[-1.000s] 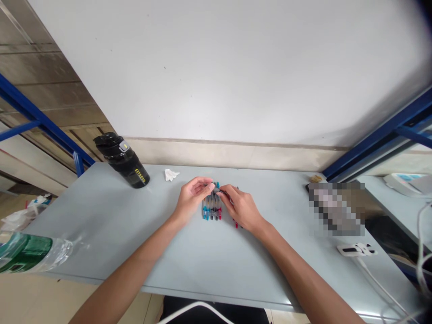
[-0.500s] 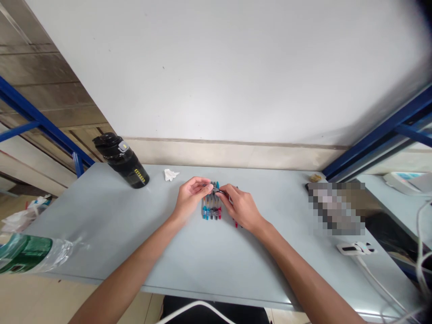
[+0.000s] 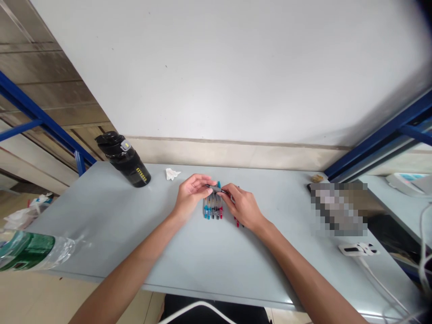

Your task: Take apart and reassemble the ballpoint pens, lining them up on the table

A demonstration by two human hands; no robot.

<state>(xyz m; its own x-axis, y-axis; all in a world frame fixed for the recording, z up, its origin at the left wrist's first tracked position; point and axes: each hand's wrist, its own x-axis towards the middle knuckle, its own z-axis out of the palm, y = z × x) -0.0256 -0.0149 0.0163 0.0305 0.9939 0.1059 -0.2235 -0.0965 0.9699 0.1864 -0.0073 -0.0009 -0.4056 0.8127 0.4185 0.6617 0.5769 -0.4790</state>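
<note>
A dark pen (image 3: 216, 188) is held crosswise between my two hands, above a row of pens. My left hand (image 3: 193, 194) pinches its left end between thumb and fingers. On the other end, my right hand (image 3: 241, 203) closes its thumb and fingertips. Beneath them several clear pens (image 3: 212, 212) lie side by side on the grey table (image 3: 189, 261), with blue, black and red ends toward me. Another pen with a red end (image 3: 237, 223) lies partly hidden under my right hand.
A black bottle (image 3: 130, 164) and crumpled tissue (image 3: 172, 174) stand at the back left. A clear bottle with a green label (image 3: 37, 249) is at the left edge. To the right are a blurred-out object (image 3: 339, 209) and a white device with a cable (image 3: 358, 249).
The pen between my hands now lies straighter and shows more of its length. Both hands stay nearly in place; the whole view has shifted slightly.
</note>
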